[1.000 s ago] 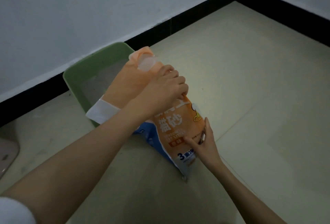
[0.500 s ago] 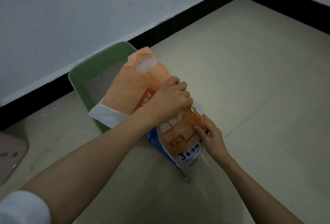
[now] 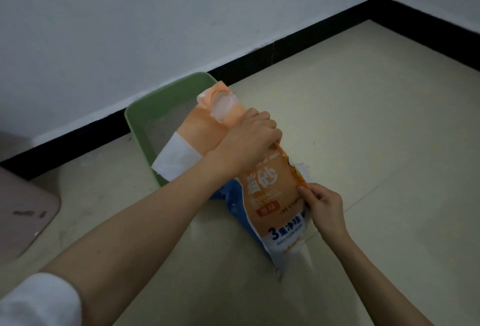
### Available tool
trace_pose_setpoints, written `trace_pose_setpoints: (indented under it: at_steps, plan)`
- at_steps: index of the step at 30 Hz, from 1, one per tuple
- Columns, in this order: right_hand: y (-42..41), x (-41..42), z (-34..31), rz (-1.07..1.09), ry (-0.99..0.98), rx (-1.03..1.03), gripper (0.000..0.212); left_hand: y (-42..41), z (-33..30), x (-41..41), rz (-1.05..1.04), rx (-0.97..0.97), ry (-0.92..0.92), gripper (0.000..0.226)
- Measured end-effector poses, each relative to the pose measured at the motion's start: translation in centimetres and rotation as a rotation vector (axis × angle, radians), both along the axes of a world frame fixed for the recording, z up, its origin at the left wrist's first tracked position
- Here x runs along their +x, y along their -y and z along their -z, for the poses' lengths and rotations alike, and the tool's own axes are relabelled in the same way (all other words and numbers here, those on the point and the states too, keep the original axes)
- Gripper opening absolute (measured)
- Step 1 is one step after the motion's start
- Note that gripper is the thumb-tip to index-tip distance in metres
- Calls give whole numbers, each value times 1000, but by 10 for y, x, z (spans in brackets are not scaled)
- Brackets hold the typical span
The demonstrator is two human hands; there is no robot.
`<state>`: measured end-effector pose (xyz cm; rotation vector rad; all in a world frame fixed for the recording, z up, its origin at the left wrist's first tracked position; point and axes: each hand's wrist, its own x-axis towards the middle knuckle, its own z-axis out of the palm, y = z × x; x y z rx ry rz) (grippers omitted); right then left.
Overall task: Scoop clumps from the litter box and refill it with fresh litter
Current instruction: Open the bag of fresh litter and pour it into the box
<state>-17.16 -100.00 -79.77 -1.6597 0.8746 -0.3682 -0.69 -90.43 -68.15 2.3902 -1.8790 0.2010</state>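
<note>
An orange, white and blue litter bag [image 3: 270,190] leans over the near right corner of a green litter box [image 3: 140,128] that stands against the wall. Grey litter [image 3: 166,128] shows inside the box. My left hand [image 3: 249,141] grips the bag's upper middle, fingers curled over its edge. My right hand [image 3: 324,206] pinches the bag's right edge lower down. The bag's top end lies over the box, and its bottom rests on the floor.
A black baseboard [image 3: 259,63] runs along the white wall and round the corner at the right. A pinkish flat object [image 3: 23,211] lies on the floor at the far left. Beige floor tiles [image 3: 389,144] stretch to the right.
My left hand has slid slightly up the bag. My right hand has shifted to the bag's right edge and now pinches it. The bag stays tilted over the box.
</note>
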Motion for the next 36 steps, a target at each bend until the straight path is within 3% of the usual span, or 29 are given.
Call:
trace_pose_setpoints:
  at_steps: [5, 9, 16, 23, 36]
  plan:
    - [-1, 3, -36, 14, 10, -158, 14, -9, -31, 10, -48, -109, -49, 21]
    - [0, 8, -83, 46, 88, -219, 15, -6, -57, 18, -28, -368, -23, 18]
    - [-6, 54, -143, 34, 86, -325, 25, -16, -77, 52, -208, -611, -93, 16]
    - [-3, 98, -148, -20, -66, -405, 25, -31, -58, 84, -352, -620, -301, 21]
    - [-4, 112, -109, 64, -112, -409, 22, -30, -23, 102, -383, -496, -392, 20]
